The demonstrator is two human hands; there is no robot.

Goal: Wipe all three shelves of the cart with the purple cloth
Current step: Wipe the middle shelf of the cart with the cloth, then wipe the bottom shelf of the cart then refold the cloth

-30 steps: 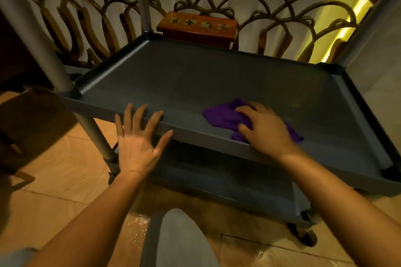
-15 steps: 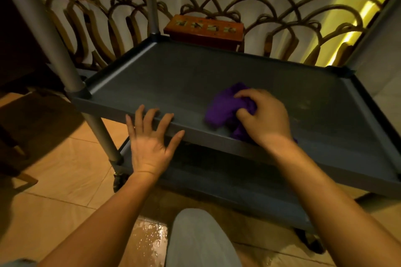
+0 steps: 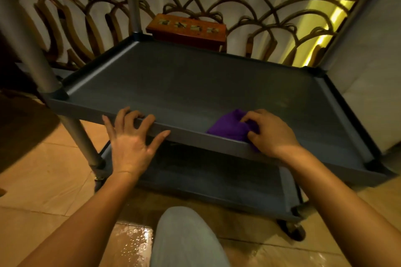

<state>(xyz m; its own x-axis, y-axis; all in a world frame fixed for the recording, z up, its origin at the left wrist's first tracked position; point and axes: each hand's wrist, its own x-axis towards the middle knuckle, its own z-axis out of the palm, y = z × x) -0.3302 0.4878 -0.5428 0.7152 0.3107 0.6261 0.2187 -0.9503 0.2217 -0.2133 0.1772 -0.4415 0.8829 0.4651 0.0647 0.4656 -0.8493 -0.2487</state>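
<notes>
Purple cloth now bunched at the near edge of the middle shelf, pulled back twd the rim vs half a sec ago, when it sat further in. Right hand is curled round it, fingers pinching the fabric. Left hand went from flat and spread to fingers hooked over the front lip, not gripping anything else. Prob end of a stroke; bottom shelf looks next.
</notes>
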